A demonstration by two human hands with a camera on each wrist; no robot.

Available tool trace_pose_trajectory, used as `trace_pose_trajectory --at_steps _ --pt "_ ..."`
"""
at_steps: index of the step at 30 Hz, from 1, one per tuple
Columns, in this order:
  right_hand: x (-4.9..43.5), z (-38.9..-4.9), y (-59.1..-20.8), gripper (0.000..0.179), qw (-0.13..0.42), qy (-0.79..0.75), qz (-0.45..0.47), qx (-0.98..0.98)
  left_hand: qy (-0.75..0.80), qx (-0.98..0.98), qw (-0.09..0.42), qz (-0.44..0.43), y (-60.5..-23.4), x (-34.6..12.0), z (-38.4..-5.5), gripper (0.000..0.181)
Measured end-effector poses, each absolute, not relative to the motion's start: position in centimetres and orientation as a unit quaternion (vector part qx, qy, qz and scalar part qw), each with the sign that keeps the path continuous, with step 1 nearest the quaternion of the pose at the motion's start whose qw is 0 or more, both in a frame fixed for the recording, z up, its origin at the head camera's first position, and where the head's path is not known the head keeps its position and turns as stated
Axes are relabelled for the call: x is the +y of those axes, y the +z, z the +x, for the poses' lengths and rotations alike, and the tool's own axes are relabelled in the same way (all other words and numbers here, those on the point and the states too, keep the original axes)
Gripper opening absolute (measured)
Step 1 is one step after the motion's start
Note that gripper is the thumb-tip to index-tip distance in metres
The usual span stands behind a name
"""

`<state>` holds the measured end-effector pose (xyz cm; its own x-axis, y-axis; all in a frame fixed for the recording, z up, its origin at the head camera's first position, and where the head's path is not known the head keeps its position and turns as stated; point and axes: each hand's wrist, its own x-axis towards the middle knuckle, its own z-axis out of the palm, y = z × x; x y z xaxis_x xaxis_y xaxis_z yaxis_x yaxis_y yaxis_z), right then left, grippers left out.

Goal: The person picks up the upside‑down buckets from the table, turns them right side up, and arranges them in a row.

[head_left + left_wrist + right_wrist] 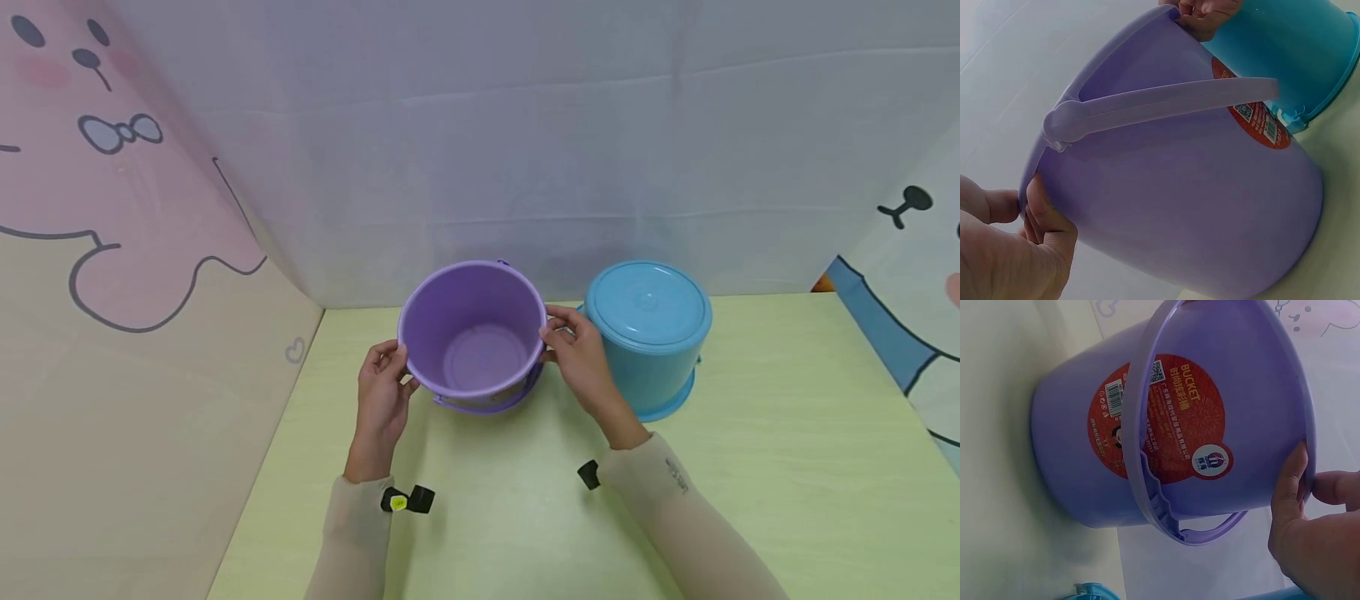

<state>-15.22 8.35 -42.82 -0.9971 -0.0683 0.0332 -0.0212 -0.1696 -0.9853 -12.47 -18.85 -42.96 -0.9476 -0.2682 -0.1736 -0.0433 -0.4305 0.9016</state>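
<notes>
A purple bucket (486,358) stands mouth up on the table, its inside visible in the head view. My left hand (382,400) pinches its rim on the left side, thumb on one face and fingers on the other. On the opposite side my right hand (581,358) pinches the rim in the same way. The bucket's handle (1172,106) hangs down along its front. In the right wrist view a red label (1160,419) with printed text shows on the bucket's wall. Close beside the right hand, a blue bucket (648,367) sits upside down, base upward.
The pale yellow-green table (787,458) runs back to a white cloth wall (525,150). Printed cartoon panels stand at the left (150,250) and right (922,292). A small black device is strapped at each wrist.
</notes>
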Motion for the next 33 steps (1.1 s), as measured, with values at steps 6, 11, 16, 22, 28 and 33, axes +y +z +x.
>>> trace_pose_trajectory --at_steps 6,11,16,22,28,33 --pt "8.2 -15.8 -43.0 0.040 0.013 -0.762 -0.028 0.647 -0.829 -0.533 0.066 0.153 -42.9 -18.9 -12.9 0.008" --pt "8.0 -16.2 -43.1 0.039 0.016 -0.761 -0.021 0.648 -0.832 -0.529 0.065 0.156 -42.9 -18.9 -13.1 0.009" --pt "7.9 -16.4 -42.9 0.038 0.018 -0.766 -0.017 0.642 -0.830 -0.530 0.067 0.160 -42.8 -18.9 -13.3 0.007" --pt "7.8 -16.5 -42.8 0.040 0.021 -0.762 -0.016 0.647 -0.828 -0.532 0.064 0.166 -42.8 -19.0 -13.6 0.007" --pt "7.8 -16.6 -42.6 0.040 0.023 -0.762 -0.014 0.647 -0.832 -0.526 0.066 0.163 -43.0 -19.0 -13.8 0.005" --pt "7.8 -16.9 -42.8 0.039 0.023 -0.762 -0.010 0.647 -0.833 -0.524 0.066 0.161 -43.1 -19.0 -13.9 0.005"
